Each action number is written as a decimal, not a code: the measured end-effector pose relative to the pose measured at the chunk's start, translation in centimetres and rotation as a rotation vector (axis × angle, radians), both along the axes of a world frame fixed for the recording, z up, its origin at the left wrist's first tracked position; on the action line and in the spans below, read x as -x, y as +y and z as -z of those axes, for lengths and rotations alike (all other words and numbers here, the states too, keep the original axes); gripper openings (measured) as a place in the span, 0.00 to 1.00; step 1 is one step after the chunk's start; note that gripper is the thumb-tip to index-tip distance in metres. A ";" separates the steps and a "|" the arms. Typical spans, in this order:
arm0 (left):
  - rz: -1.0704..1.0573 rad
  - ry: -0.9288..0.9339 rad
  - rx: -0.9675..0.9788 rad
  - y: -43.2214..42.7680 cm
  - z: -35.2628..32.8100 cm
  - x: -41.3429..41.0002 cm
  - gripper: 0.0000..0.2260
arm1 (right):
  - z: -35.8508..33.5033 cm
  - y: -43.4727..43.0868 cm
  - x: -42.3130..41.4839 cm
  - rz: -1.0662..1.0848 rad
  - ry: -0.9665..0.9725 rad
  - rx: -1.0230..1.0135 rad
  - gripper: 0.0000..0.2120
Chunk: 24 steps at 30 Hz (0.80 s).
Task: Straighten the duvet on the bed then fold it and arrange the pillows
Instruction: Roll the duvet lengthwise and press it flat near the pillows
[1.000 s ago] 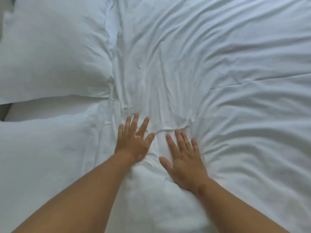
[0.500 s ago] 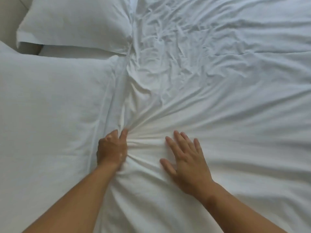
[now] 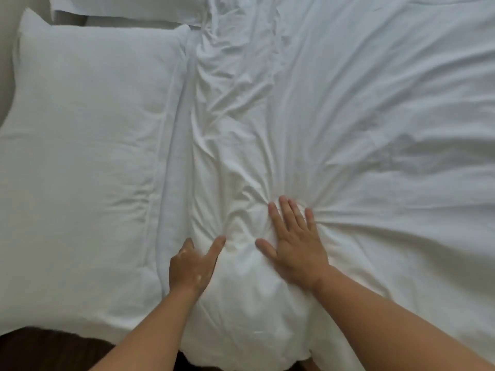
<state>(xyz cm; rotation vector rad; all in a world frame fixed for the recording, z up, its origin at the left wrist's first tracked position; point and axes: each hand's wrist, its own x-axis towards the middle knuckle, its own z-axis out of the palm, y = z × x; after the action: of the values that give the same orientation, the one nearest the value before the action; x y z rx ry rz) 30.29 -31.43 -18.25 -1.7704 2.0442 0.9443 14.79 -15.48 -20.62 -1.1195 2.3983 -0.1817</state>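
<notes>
A white, creased duvet (image 3: 361, 129) covers the bed's middle and right. Its bunched near corner lies between my hands, with creases fanning out from my right hand. My left hand (image 3: 191, 265) grips the duvet's left edge next to the pillow, thumb on top and fingers tucked down out of sight. My right hand (image 3: 293, 242) presses flat on the duvet with its fingers spread. A large white pillow (image 3: 80, 156) lies to the left, touching the duvet's edge. Only a strip of a second white pillow (image 3: 128, 9) shows at the top left.
A pale headboard or wall (image 3: 5, 49) runs along the far left edge. Dark floor (image 3: 40, 349) shows below the bed's near edge at bottom left. The duvet's corner hangs over that near edge.
The view has shifted back toward the bed's near edge. My left hand has slid nearer along the duvet's left edge, still gripping it. The right hand stays flat on the fabric.
</notes>
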 end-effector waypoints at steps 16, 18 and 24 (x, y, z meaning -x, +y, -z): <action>0.276 -0.134 0.283 2.3 -0.6 -5.8 0.28 | -2.2 11.5 -8.8 -0.034 -0.022 -0.087 0.35; 0.510 -0.022 0.419 4.7 -1.1 -4.8 0.31 | -2.5 14.2 -7.0 -0.003 0.015 -0.112 0.37; 1.219 0.090 0.339 17.0 0.7 2.9 0.36 | -2.2 23.4 1.8 0.262 0.157 -0.140 0.40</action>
<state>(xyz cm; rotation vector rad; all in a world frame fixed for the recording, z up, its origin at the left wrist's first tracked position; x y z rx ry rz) 27.39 -14.47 -18.90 -0.2811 2.7703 0.2787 12.99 7.94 -18.43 -0.7810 2.6470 -0.0104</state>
